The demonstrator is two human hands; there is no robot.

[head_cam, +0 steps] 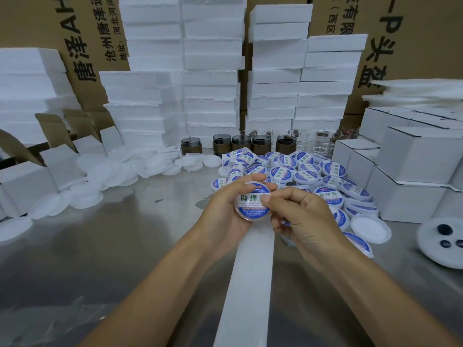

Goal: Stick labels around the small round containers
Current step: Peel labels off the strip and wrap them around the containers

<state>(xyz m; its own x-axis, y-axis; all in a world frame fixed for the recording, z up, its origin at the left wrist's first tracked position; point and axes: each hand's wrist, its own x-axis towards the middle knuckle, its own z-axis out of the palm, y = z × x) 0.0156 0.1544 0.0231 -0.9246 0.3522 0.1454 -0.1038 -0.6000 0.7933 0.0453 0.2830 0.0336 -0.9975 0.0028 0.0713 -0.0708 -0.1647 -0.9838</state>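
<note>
My left hand (226, 209) grips a small round container (251, 202) with a blue and white label, held up above the steel table (112, 246). My right hand (298, 214) has its thumb pressed on the label's right side, fingers curled beneath the container's edge. A long white backing strip (246, 284) runs from under the hands down toward me. A pile of labelled round containers (300, 171) lies just behind and to the right of the hands.
Loose white lids (100, 176) spread across the left and back of the table. Stacked white foam boxes (210, 71) and cardboard cartons stand behind. Dark jars (241, 144) line the back. White cartons (411, 171) and a white dish (443, 239) sit right.
</note>
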